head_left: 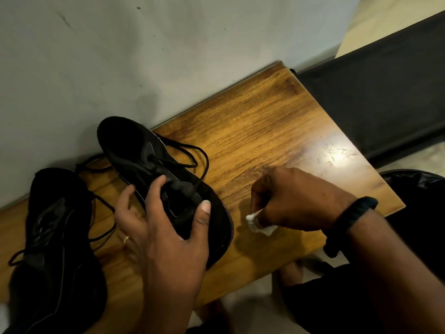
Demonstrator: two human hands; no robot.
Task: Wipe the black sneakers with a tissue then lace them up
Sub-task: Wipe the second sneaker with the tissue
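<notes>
Black lace-up sneaker (134, 150) at centre of frame lies diagonally on the brown wood-grain table (265, 131), heel toward upper left by the grey wall (144, 56), toe toward lower centre. Left hand (163, 225) grips it at midfoot: fingers (156, 186) curled over the lace area, thumb on the toe side. Black laces (192, 153) are loose, looping onto the table right of the shoe. Second black sneaker (55, 237) is on the table at lower left of frame, just beside the first, laces also loose. Right hand (296, 201) is right of the held shoe's toe, fingers closed around a crumpled white tissue (252, 220). Tissue is at the table surface; contact unclear. Black wristband (349, 222) on right wrist, gold ring (125, 239) on a left finger.
</notes>
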